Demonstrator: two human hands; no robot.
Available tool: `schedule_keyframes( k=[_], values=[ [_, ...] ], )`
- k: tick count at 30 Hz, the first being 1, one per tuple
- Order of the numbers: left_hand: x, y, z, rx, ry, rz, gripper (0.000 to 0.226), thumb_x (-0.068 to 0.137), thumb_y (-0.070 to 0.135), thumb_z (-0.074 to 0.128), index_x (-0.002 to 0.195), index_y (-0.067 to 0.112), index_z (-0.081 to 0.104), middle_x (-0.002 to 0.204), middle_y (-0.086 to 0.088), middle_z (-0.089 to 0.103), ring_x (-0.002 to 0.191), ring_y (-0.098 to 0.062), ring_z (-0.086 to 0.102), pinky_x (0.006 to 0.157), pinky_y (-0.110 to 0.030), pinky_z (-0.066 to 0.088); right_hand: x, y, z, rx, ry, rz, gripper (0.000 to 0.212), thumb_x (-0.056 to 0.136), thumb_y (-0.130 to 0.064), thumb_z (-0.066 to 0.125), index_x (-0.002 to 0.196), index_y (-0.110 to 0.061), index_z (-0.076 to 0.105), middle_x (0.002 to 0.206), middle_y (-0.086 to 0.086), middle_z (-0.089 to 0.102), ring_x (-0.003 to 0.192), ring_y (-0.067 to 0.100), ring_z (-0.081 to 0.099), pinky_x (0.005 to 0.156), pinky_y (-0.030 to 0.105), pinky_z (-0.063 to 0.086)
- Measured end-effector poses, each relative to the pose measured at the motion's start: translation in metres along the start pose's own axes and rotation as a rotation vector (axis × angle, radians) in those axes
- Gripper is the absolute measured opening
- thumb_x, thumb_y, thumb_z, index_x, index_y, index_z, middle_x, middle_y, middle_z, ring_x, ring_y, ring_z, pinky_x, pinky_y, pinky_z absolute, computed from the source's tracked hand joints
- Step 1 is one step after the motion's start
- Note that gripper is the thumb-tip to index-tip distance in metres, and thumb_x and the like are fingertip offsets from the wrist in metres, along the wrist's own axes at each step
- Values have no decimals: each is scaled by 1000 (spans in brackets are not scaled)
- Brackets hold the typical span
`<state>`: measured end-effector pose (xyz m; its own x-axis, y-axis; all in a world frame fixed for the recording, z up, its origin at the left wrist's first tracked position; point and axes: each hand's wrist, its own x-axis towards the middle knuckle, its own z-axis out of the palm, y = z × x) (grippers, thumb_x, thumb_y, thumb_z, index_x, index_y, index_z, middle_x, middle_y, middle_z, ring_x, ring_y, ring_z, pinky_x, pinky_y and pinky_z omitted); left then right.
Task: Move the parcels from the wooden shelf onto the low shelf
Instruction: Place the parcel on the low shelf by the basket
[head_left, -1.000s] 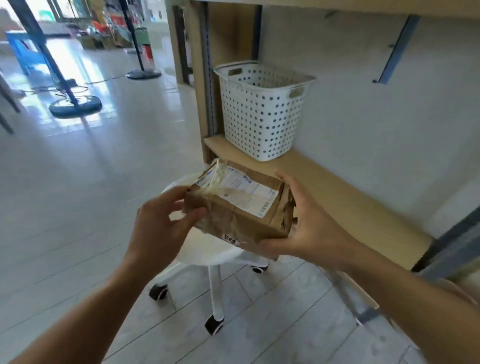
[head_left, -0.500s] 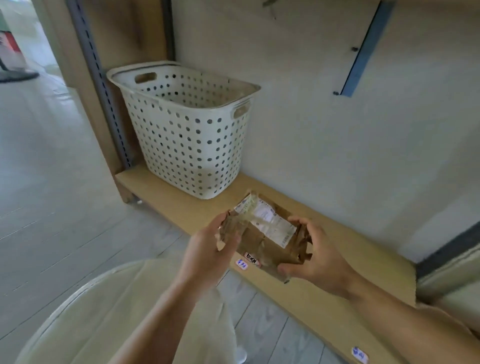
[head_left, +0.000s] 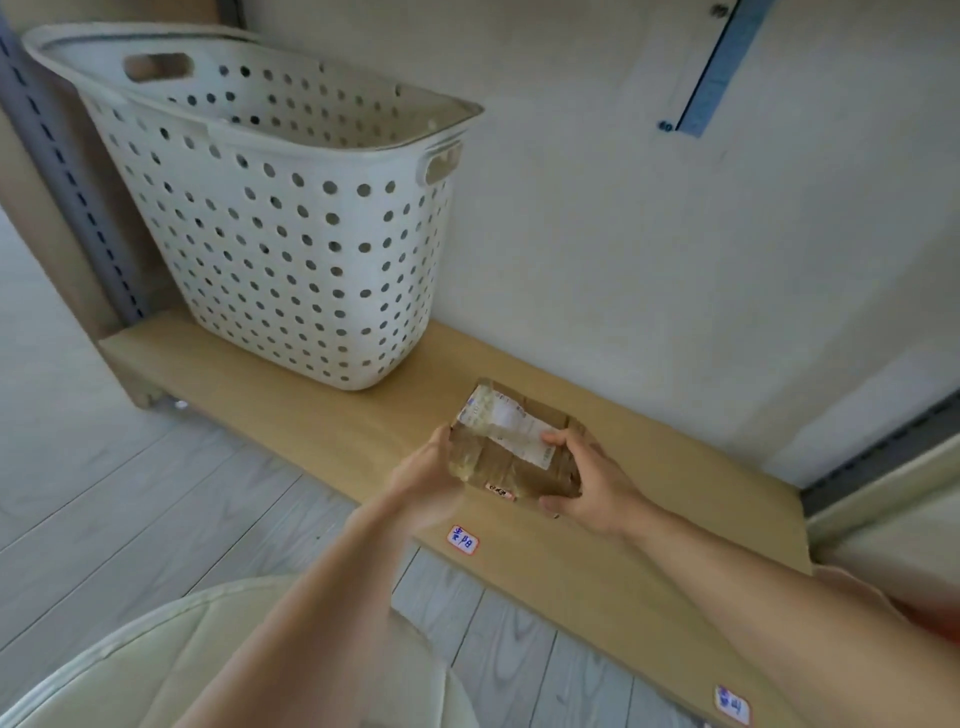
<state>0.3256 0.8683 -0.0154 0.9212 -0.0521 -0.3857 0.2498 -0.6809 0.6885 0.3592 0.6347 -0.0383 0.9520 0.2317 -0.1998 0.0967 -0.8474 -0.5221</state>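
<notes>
Parcel (head_left: 511, 447) sits gripped between your fingers: left hand (head_left: 426, 475) clasps its left end, right hand (head_left: 592, 480) its right. You hold it at the low shelf (head_left: 311, 400) near the front edge, right of the white basket (head_left: 270, 208).

The words on the parcel's white label (head_left: 511, 428) are too blurry to read. The left hand (head_left: 423, 475) looks smeared. The cream seat (head_left: 156, 660) is cut off at the bottom left edge.
</notes>
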Motion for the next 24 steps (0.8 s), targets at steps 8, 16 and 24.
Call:
schedule_keyframes(
  k=[8,16,24],
  values=[
    [-86,22,16,127,355,318,56,88,1,52,141,17,57,132,-2,68,117,-19,65,93,-31,50,-130,15,41,138,154,6,86,88,-27,74,155,-45,22,169,9,14,157,22,13,119,29,18],
    [-174,108,100,184,176,441,34,93,5,56,121,17,72,117,5,77,109,-10,69,86,-19,49,-244,47,-67,19,-1,-54,62,96,-32,66,150,-35,35,150,-1,43,137,23,46,105,35,40],
    [-250,261,219,92,151,719,20,95,9,62,105,20,76,101,3,80,96,-18,74,81,-27,53,-428,116,-211,202,188,-42,57,89,-31,77,141,-27,53,135,-7,66,123,-3,59,109,23,44]
  ],
)
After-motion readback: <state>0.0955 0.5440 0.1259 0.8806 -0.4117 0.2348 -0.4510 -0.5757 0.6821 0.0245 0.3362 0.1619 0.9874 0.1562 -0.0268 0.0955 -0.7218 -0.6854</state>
